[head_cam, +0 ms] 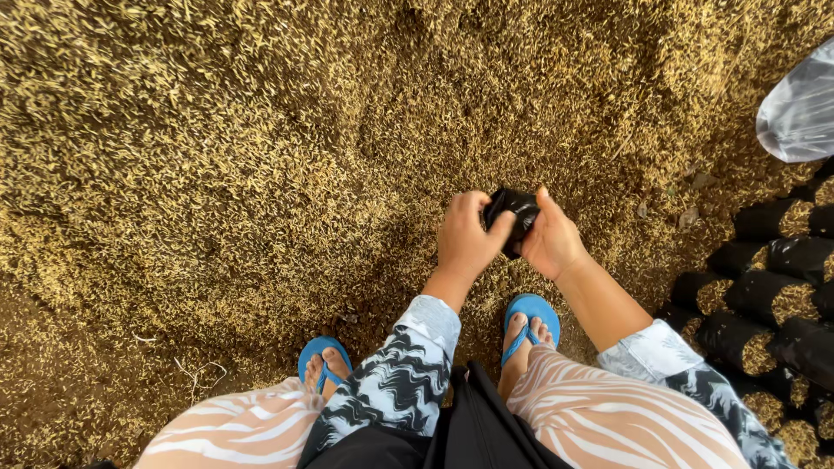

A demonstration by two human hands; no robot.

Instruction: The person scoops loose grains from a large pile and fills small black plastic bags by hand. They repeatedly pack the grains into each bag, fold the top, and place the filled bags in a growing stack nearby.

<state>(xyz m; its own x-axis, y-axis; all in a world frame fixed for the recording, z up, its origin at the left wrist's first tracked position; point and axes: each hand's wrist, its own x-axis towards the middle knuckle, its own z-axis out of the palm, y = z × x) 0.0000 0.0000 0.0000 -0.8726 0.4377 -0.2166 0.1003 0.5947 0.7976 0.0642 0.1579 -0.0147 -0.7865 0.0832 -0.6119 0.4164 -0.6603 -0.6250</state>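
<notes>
Both hands close on a small black plastic bag [514, 217], soft and crumpled, held just above the ground: the left hand [466, 236] pinches its near edge with thumb and fingers, and the right hand [549, 239] wraps around its other side. Beneath them spreads a wide heap of dry, golden rice husks [261, 156], loose and flaky, with blue rubber sandals [532, 314] planted at its edge. To the right lie rows of filled black bags [764, 304], round tubes with husks at their mouths, and a crinkled clear plastic sack [799, 113] lies beyond them.
</notes>
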